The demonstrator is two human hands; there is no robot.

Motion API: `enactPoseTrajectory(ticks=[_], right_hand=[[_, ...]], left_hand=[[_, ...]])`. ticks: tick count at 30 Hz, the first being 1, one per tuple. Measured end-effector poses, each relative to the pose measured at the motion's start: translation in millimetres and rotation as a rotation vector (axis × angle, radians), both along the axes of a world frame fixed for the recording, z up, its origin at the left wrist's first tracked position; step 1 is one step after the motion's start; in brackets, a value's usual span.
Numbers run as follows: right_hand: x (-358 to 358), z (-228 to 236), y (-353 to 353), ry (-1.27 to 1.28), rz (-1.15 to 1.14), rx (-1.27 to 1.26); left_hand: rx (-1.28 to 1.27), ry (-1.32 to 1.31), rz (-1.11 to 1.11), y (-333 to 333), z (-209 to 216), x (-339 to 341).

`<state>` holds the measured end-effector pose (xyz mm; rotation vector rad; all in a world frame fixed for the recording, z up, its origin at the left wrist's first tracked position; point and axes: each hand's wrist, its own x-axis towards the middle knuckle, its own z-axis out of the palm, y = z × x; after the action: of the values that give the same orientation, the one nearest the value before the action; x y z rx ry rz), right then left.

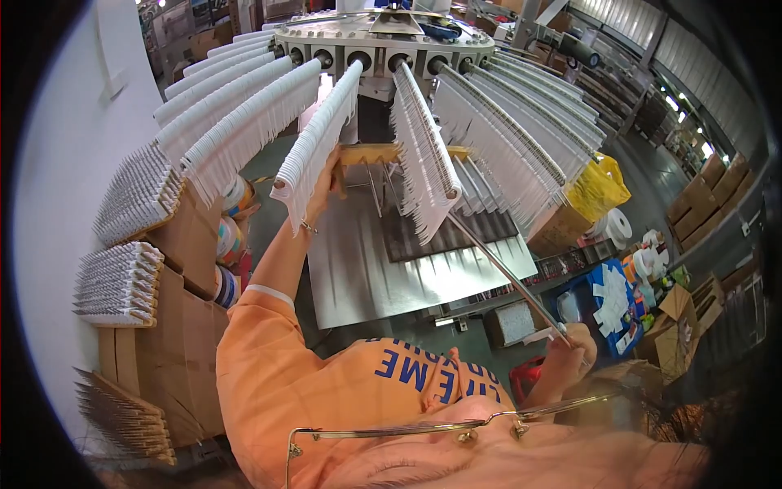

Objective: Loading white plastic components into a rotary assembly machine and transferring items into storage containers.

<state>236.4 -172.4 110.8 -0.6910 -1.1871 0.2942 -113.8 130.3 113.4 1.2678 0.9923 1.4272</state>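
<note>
A round machine head [383, 37] fans out several long rods hung with rows of white plastic pieces. My left hand [330, 178] is raised behind one such row [314, 143] near its outer end. The pieces hide its fingers, so its grip is unclear. My right hand [570, 346] is low on the right. It is closed around the free end of a bare metal rod [505, 273]. That rod runs up to another loaded row [419, 138] in the middle of the fan. My sleeves are orange.
A ribbed metal chute [407, 261] lies below the rods. Cardboard boxes [191, 236] on the left carry stacks of filled strips [122, 281]. On the right are a yellow bag [599, 187], white rolls [619, 224], a blue bin [607, 301] and more cartons [692, 204].
</note>
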Motion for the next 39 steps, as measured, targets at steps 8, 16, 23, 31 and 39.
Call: enactPoseTrajectory(ticks=[8, 16, 23, 31, 39], right_hand=[[-5.7, -4.7, 4.6, -0.029, 0.041, -0.025], [-9.0, -8.2, 3.5, -0.032, -0.024, -0.042], [-11.3, -9.4, 3.2, -0.078, -0.028, -0.049], [-26.0, -9.5, -0.8, -0.079, 0.009, -0.048], [-19.4, -13.7, -26.1, 0.024, -0.114, -0.053]], left_hand=[[-0.091, -0.101, 0.013, 6.2, 4.7, 6.8], [-0.036, -0.018, 0.028, -0.8, -22.1, 0.0], [-0.038, -0.564, 0.043, -23.0, -66.8, 14.2], [0.262, 0.191, -0.006, 7.0, -98.5, 70.7], [0.543, 0.921, 0.006, -87.9, -50.0, 73.9]])
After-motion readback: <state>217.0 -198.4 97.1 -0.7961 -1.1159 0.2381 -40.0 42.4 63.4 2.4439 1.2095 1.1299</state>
